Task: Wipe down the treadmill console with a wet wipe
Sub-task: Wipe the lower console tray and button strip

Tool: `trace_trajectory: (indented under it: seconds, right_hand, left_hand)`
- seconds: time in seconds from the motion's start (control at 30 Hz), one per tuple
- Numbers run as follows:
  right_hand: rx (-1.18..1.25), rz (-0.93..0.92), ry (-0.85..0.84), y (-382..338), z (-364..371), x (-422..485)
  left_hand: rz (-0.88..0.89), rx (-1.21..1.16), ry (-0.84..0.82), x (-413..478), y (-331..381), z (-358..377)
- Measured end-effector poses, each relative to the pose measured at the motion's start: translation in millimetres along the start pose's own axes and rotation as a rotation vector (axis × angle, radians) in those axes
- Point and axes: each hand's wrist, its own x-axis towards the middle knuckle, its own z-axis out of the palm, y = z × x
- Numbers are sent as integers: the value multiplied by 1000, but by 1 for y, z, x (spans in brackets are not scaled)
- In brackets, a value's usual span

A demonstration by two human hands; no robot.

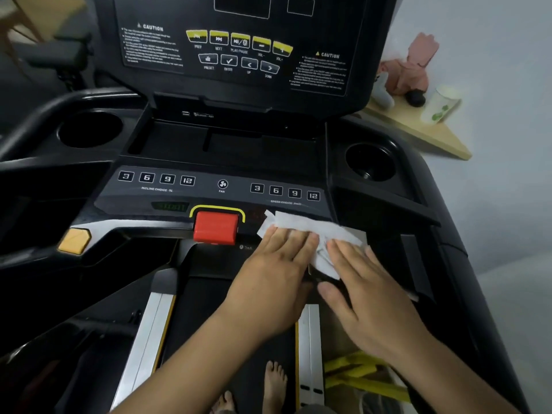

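— How far along is the wiping, would you say?

— Partway at most, I'd guess. The wipe (301, 227) sits on the console's (131, 201) front lip, just right of the red button (215, 227). The keys (285, 192) above the button, the cup holder (370, 162) up and right of it, and the panel (239, 55) far above it all look left to do. In this dim light I can't make out any wet sheen to prove it.

— And the grip?

— No closed grip on either side. The left hand (268, 270) and right hand (367, 294) both lie flat, fingers straight, pressing the wipe down. The left fingertips rest on the end nearer the button, the right ones on the far end. The wipe spreads out past the fingertips, and a fold of it hangs between the two hands.
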Motion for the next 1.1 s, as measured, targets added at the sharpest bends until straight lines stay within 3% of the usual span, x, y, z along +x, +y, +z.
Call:
trace_trajectory:
  seconds: [0.17,0.37,0.5,0.63,0.87,1.1]
  right_hand:
    - [15,-13,21,0,-8,48]
    - [-15,18,47,2,19,-20]
    - [-86,-37,135,0,20,-7]
    - [59,-94,85,6,16,-9]
    - [-12,-1,56,-1,12,24]
    - [-78,11,2,-10,16,-5]
  left_hand:
    - [-1,-12,-17,18,-7,-5]
    - [6,-20,-17,-5,3,1]
    - [19,-24,-45,1,2,0]
    - [21,7,-40,6,0,2]
    - [-67,2,43,2,1,5]
    - [-43,56,-41,2,-6,4]
